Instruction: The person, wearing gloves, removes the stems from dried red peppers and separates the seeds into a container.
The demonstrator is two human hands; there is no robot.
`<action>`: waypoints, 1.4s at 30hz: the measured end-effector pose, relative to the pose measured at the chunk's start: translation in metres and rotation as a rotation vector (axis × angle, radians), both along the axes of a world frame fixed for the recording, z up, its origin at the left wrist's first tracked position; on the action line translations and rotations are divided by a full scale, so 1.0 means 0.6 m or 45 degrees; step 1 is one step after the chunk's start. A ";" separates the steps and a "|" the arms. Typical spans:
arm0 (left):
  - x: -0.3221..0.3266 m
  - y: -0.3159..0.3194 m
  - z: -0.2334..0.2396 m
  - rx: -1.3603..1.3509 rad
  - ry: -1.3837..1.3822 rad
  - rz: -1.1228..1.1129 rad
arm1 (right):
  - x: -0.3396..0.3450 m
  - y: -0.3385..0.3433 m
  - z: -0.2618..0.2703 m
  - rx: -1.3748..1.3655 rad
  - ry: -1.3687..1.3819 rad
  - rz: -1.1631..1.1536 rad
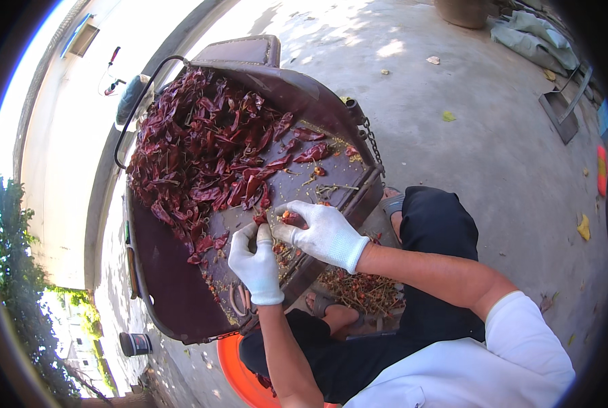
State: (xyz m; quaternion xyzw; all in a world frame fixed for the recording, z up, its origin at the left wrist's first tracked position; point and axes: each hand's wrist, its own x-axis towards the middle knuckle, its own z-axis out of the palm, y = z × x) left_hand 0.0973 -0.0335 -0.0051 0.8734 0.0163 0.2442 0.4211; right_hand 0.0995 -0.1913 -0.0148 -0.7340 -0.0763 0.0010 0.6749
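My left hand [257,268], in a white knit glove, pinches a dried red chili pepper [260,217] between thumb and fingers. Close beside it on the right is my right hand [324,234], gloved the same way, its thumb and forefinger curled. A red-orange pepper piece [292,219] shows within that curl; whether it is gripped is unclear. Both hands are over the near edge of a maroon metal cart bed [181,290]. A large heap of dried chilies [202,137] fills its far side. Scissors [240,300] lie partly hidden by my left wrist.
Loose stems [334,189] and seeds are scattered on the bed. A chain [371,137] hangs at its corner. Below lie a pile of stems [362,293] and an orange basin [232,364]. A dustpan [561,115] and a dark bucket [135,344] stand farther off.
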 end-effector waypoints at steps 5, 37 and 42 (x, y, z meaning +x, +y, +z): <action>-0.072 -0.023 0.018 0.126 -0.058 -0.032 | -0.017 0.012 0.002 0.110 -0.203 0.158; -0.106 -0.039 0.043 -0.936 -0.068 -0.239 | -0.033 -0.025 0.028 0.873 0.812 1.074; -0.116 -0.013 0.063 -0.099 -0.009 -0.369 | -0.020 -0.015 -0.005 0.189 0.334 0.989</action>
